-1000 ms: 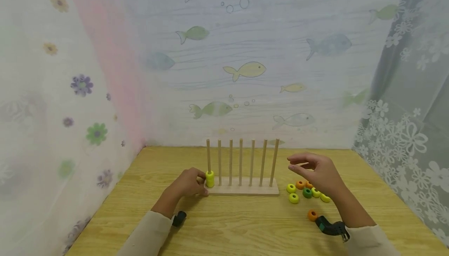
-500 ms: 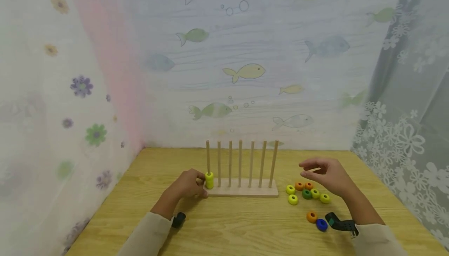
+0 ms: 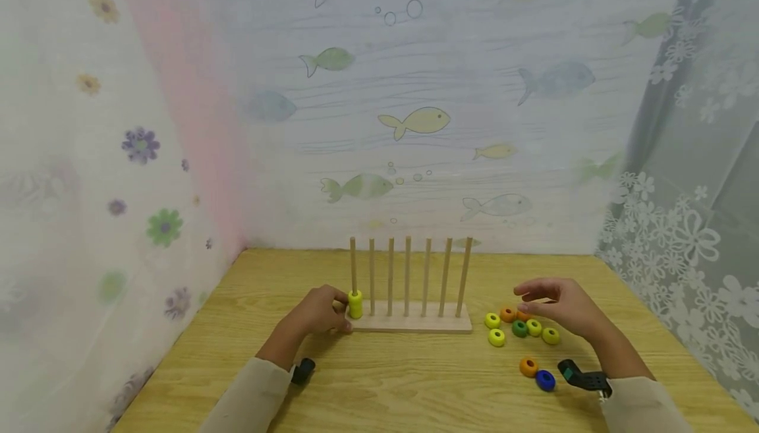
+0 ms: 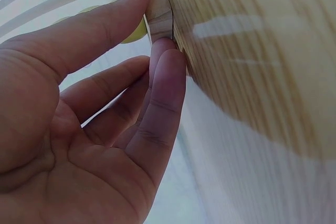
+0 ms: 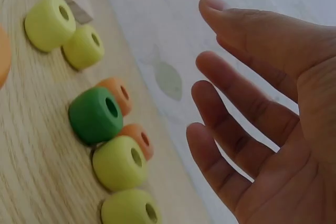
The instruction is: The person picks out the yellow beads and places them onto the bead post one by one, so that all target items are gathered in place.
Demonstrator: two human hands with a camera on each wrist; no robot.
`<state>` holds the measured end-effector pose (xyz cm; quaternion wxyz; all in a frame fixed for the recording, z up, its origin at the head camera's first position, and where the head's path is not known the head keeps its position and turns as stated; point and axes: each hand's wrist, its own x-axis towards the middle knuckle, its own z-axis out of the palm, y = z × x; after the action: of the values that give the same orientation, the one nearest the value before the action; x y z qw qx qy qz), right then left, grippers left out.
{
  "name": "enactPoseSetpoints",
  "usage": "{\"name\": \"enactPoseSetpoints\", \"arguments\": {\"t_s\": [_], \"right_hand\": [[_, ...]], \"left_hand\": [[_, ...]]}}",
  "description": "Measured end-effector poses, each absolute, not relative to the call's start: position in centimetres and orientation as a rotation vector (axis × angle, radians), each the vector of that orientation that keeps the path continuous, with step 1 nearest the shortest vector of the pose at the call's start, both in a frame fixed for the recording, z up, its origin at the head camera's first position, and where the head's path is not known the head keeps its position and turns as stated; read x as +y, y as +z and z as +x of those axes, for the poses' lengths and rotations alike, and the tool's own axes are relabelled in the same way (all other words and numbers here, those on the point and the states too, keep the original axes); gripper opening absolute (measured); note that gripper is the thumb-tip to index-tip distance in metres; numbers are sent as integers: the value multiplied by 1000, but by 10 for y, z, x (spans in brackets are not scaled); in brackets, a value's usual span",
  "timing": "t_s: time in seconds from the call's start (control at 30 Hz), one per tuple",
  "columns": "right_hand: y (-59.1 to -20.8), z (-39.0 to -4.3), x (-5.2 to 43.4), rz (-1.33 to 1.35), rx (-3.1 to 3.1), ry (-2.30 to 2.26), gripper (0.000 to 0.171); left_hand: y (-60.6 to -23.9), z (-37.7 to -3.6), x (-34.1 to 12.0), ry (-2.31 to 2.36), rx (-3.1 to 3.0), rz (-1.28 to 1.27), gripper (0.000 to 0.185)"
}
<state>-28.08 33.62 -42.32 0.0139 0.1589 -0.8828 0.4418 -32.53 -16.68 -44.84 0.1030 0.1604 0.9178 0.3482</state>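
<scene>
A wooden peg rack (image 3: 409,325) with a row of upright pegs stands on the table. Yellow beads (image 3: 355,305) are stacked on its leftmost peg. My left hand (image 3: 320,309) holds the left end of the rack's base, thumb and fingertips on either side of the base end (image 4: 160,22) in the left wrist view. Over the loose beads hovers my right hand (image 3: 560,304), its fingers relaxed and apart, holding nothing. Beneath it in the right wrist view lie a green bead (image 5: 92,119), orange beads (image 5: 116,90) and yellow beads (image 5: 116,166).
Nearer the front, an orange bead (image 3: 528,367) and a blue bead (image 3: 545,380) lie by the right wrist strap (image 3: 584,379). The wooden table (image 3: 415,387) ends at a fish-patterned curtain (image 3: 415,156) behind, with more curtains at both sides.
My right hand has moved right and then lower towards the loose beads, and the blue bead has come into sight beside the wrist strap. The left hand stays at the rack.
</scene>
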Motion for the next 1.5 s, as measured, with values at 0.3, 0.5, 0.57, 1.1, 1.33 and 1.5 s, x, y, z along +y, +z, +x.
{"name": "enactPoseSetpoints", "arguments": {"t_s": [0.3, 0.5, 0.57, 1.1, 1.33, 1.5], "right_hand": [[-434, -282, 349, 438, -2799, 1387, 42], [-443, -284, 358, 410, -2851, 1388, 44], [-446, -285, 361, 406, -2868, 1388, 43], [-455, -286, 367, 413, -2926, 1371, 41], [-454, -286, 367, 404, -2940, 1397, 44], [-455, -286, 369, 434, -2941, 1405, 43]], "left_hand": [[-446, -324, -166, 1016, 2722, 476, 62], [-445, -324, -166, 1006, 2721, 471, 62], [-445, -324, -166, 1006, 2721, 471, 63], [-448, -326, -166, 1015, 2712, 446, 65], [-449, -327, -167, 1017, 2715, 448, 66], [-450, -328, -167, 1010, 2728, 457, 65]]}}
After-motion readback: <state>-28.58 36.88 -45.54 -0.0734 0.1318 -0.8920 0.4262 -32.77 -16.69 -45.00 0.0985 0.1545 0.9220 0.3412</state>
